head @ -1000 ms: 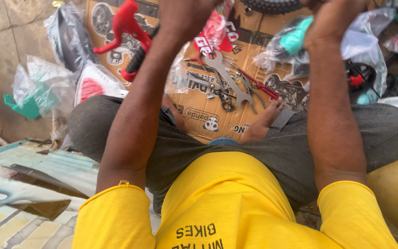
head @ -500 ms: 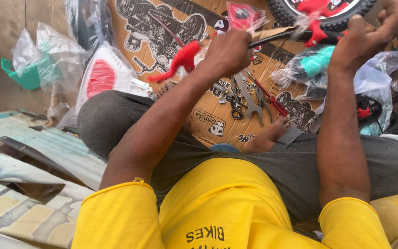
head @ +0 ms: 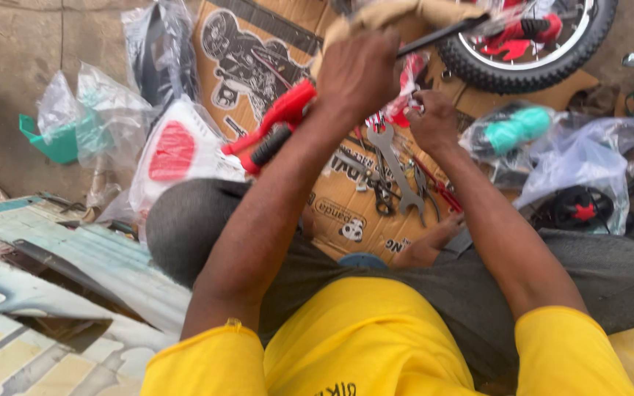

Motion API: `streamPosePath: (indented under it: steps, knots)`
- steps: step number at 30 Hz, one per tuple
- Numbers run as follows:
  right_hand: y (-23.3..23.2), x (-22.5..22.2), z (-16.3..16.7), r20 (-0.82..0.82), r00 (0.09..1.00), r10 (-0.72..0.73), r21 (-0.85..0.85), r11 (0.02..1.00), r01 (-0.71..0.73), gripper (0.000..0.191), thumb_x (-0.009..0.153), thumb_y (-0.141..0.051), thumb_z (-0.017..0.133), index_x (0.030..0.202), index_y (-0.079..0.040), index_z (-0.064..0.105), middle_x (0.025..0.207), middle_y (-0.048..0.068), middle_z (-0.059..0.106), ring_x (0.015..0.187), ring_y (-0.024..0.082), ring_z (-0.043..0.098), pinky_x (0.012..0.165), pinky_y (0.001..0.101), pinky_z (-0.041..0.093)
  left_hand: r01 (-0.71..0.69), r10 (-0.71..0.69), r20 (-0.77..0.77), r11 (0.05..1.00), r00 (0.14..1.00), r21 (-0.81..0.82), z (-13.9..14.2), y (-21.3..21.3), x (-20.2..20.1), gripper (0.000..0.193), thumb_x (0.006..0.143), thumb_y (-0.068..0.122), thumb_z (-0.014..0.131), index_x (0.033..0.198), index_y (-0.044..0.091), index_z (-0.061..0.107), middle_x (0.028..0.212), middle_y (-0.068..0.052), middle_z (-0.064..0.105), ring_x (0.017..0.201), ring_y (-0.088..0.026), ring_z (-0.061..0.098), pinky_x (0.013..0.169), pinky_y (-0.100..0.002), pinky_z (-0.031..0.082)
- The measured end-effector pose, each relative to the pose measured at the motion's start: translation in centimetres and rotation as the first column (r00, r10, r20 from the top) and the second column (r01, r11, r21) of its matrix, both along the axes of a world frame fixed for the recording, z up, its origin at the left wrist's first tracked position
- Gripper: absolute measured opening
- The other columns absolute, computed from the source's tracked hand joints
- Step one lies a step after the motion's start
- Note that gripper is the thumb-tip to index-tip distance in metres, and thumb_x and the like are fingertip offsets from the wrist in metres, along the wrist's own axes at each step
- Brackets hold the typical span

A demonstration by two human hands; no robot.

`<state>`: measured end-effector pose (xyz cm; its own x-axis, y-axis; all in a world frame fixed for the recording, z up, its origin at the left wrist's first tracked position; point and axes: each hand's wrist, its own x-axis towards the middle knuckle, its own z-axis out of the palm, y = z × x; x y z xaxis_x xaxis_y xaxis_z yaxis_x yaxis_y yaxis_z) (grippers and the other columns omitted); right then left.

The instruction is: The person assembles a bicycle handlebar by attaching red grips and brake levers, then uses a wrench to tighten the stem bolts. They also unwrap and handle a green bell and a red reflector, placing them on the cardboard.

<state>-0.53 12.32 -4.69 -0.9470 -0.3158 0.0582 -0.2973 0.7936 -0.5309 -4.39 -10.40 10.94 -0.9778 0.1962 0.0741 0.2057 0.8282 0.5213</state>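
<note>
A bare concrete floor strewn with plastic-bagged parts serves as the workshop, with a flattened cardboard box (head: 288,95) spread out as a work mat. A person in a yellow shirt sits cross-legged on it, both arms raised toward the far edge of the scene. The left hand (head: 357,73) is closed in a fist around a paper-wrapped black bar (head: 412,18), held up just near of a small wheel (head: 530,44) with a knobbly tyre and red fittings. The right hand (head: 431,121) sits just beside and below it, fingers pinched on a small red-and-clear wrapped piece (head: 405,110); exactly what it grips is too small to tell. A red frame piece (head: 277,125) with a black grip lies on the cardboard at the left, and spanners (head: 398,172) lie loose between the knees. Bags holding teal grips (head: 515,132) and a white-and-red panel (head: 174,150) rest on either side. The work would likely go best with the bar kept steady in the fist while the right fingers peel the wrapping, and with the loose tools kept within reach.
</note>
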Motion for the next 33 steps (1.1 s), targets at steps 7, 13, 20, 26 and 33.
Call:
streamPosePath:
  steps: [7,13,20,26,33]
  knots:
    - [-6.0,-10.8,-4.0,-0.061,0.998,-0.012,0.079,0.997,0.017,0.063,0.091,-0.034,0.077,0.140,-0.002,0.054,0.137,0.025,0.053,0.125,0.043,0.050,0.106,0.0590,0.043,-0.110,0.068,0.246,0.981,0.967,0.161,-0.4,-0.6,2.3,0.019,0.091,0.024,0.066,0.102,0.008,0.068,0.084,-0.014,0.071,0.073,-0.032,0.071,0.068,-0.049,0.055]
    - [-13.4,-16.5,-4.2,-0.039,0.997,0.062,0.328,0.944,-0.046,0.059,0.094,-0.046,0.069,0.141,-0.013,0.058,0.146,0.022,0.048,0.126,0.047,0.043,0.091,0.0664,0.042,-0.145,0.073,0.324,0.969,0.943,0.203,0.5,-0.6,1.8,0.025,0.088,0.033,0.070,0.094,0.008,0.070,0.085,-0.014,0.072,0.078,-0.036,0.070,0.070,-0.052,0.052]
    - [-14.3,-20.3,-7.7,0.028,0.996,0.088,0.258,0.962,-0.092,0.027,0.100,-0.036,0.065,0.111,-0.015,0.076,0.112,0.014,0.072,0.108,0.040,0.063,0.085,0.0625,0.050,-0.017,-0.009,0.185,0.990,0.983,0.139,-1.1,-1.2,2.6,0.025,0.086,0.030,0.074,0.088,0.007,0.066,0.083,-0.013,0.069,0.078,-0.035,0.069,0.072,-0.051,0.052]
    - [-11.6,-19.7,-9.5,-0.050,0.984,0.174,0.335,0.931,-0.148,0.035,0.092,-0.037,0.069,0.096,-0.003,0.075,0.100,0.021,0.072,0.098,0.041,0.066,0.076,0.0595,0.051,-0.089,0.069,0.195,0.992,0.978,0.094,-2.3,-1.6,3.2,0.018,0.088,0.025,0.071,0.092,0.007,0.068,0.087,-0.012,0.071,0.075,-0.035,0.069,0.068,-0.049,0.053]
    - [-13.0,-20.5,-7.5,-0.154,0.970,-0.190,-0.048,0.982,0.185,0.043,0.092,-0.042,0.069,0.115,-0.007,0.074,0.117,0.020,0.070,0.106,0.044,0.062,0.088,0.0560,0.052,-0.095,0.067,0.243,0.990,0.968,0.108,-1.1,-1.7,4.0,0.021,0.091,0.026,0.071,0.093,0.006,0.068,0.086,-0.013,0.070,0.070,-0.034,0.068,0.065,-0.049,0.052]
